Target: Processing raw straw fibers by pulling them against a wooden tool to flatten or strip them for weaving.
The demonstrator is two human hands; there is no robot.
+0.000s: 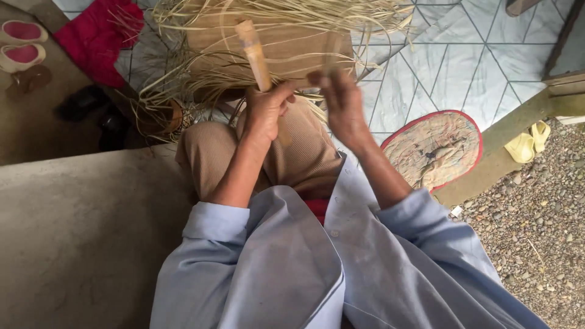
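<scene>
Tiled floor (pixel 463 55) lay beyond our knees — our left hand (pixel 266 109) gripped a bamboo stick (pixel 255 55), our right hand (pixel 343 106) pinched straw strands (pixel 292 15) overhead; brittle fibres could snap under tension.

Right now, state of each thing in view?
Left hand: shut on stick.
Stick: tilted, held up.
Right hand: raised, fingers pinching a straw strand.
Straw: loose, spread over the lap.
Mat: flat on the tiles.
Yellow slippers: paired beside the beam.
</scene>
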